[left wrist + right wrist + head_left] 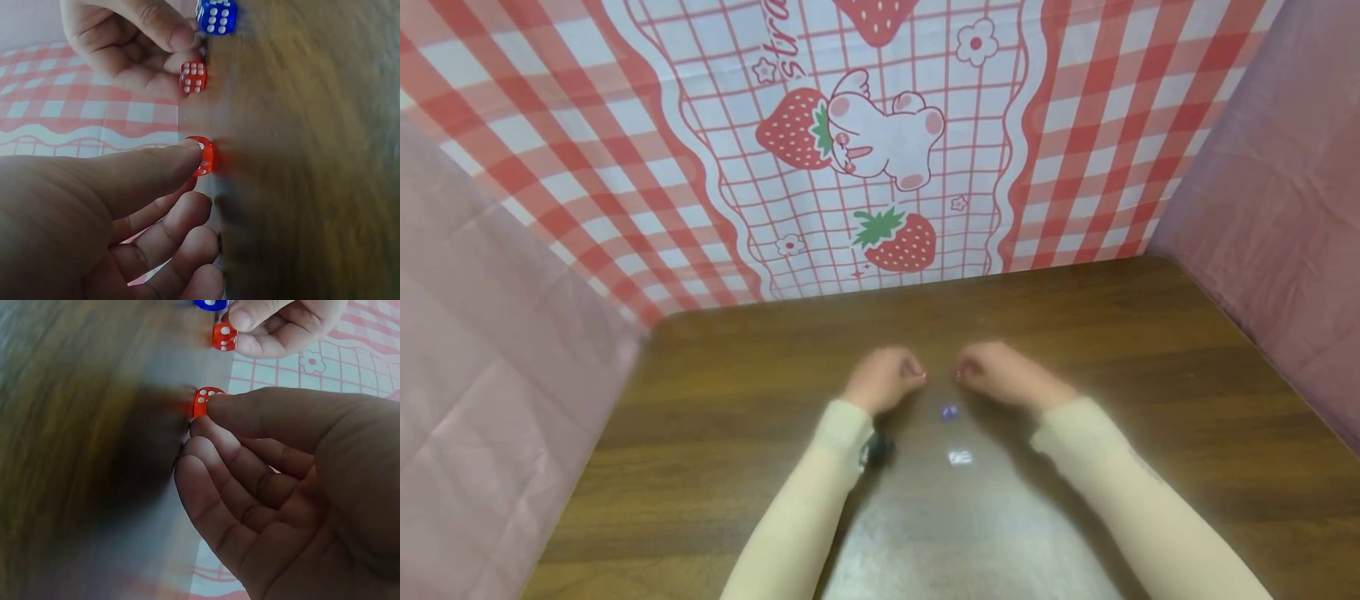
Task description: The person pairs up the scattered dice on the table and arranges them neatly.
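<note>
Both hands reach over the wooden table, one facing the other with a small gap between. My left hand [886, 379] pinches a see-through red die [207, 156] with white pips between thumb and finger, low at the tabletop. Opposite it, my right hand [1003, 372] pinches another red die [201, 403] in the same way, its other fingers loosely bent. A see-through blue die [950, 412] lies on the table between the hands, slightly nearer the body. In the left wrist view, the blue die [219, 19] turns a six-pip face to the camera.
A small white rectangular piece [959, 457] with dark marks lies on the wooden table [737, 467], nearer the body than the blue die. A red checked cloth with strawberries [1090, 125] hangs behind the far edge. Pink cloths [1285, 167] hang at both sides.
</note>
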### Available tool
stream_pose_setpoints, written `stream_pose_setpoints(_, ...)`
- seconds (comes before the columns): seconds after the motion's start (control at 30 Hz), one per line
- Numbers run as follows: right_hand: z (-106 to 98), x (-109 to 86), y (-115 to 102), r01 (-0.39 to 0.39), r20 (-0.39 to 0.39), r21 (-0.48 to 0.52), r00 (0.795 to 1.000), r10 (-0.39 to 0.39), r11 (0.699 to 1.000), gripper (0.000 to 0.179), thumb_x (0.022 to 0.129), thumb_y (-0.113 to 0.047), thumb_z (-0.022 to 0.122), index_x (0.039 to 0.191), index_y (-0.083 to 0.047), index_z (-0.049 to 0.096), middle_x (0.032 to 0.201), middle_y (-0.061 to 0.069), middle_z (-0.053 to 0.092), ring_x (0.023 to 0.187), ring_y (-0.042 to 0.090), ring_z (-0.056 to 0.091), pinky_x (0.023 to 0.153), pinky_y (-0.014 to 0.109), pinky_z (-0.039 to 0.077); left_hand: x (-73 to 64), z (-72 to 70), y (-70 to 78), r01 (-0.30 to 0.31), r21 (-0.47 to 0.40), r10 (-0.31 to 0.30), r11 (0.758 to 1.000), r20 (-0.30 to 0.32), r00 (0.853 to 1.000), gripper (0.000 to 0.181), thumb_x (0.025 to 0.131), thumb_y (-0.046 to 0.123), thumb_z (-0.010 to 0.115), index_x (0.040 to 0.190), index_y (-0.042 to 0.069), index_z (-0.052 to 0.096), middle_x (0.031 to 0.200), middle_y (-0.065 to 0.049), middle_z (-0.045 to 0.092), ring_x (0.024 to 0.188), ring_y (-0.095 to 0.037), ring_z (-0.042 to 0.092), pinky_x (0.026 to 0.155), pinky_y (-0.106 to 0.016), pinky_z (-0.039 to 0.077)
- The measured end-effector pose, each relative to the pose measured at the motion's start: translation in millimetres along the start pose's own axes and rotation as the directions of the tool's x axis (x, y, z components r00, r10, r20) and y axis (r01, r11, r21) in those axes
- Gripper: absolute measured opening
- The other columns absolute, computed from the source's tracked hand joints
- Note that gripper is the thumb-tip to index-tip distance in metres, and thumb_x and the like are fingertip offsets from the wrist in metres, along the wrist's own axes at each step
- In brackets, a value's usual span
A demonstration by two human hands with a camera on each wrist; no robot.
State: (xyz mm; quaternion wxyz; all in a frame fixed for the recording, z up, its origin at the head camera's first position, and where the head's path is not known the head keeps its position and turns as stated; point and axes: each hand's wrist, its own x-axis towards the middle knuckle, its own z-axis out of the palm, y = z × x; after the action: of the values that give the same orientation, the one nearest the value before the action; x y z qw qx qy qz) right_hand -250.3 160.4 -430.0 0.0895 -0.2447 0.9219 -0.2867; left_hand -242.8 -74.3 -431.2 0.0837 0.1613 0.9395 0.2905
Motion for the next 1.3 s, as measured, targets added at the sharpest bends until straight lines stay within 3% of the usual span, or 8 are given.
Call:
stream_pose_setpoints(0.2,3.4,1.3,-6.0,0.040,0.013,-0.004,0.999,-0.040,0.999,0.016,0.094,-0.009,0.072,0.109,-0.013,0.074,0.102,0.000,0.074,0.098,0.018,0.070,0.090,0.041,0.060,0.9,3.7,2.4,-0.029,0.029,0.029,0.999,0.006,1.000,0.015,0.094,0.030,0.076,0.103,0.019,0.074,0.097,0.006,0.073,0.087,-0.010,0.067,0.085,-0.031,0.058)
stream_pose_setpoints(0.6,6.9,1.3,-13.0,0.025,0.078,-0.005,0.997,-0.024,1.000,0.028,0.093,-0.017,0.077,0.121,-0.020,0.071,0.111,-0.006,0.072,0.106,0.014,0.068,0.094,0.042,0.059,-0.1,8.0,7.1,-0.030,0.039,0.030,0.999,0.000,1.000,0.015,0.094,0.028,0.076,0.105,0.018,0.074,0.101,0.004,0.074,0.091,-0.012,0.068,0.087,-0.032,0.058)
stream_pose_setpoints(1.3,5.1,2.1,-12.7,0.049,0.066,-0.015,0.997,-0.048,0.999,0.028,0.095,-0.017,0.075,0.122,-0.018,0.071,0.113,-0.003,0.072,0.108,0.016,0.068,0.096,0.041,0.058,4.6,11.9,13.3,-0.032,0.044,0.033,0.999,-0.011,0.999,0.015,0.096,0.030,0.074,0.104,0.017,0.075,0.099,0.004,0.075,0.090,-0.013,0.068,0.086,-0.032,0.058)
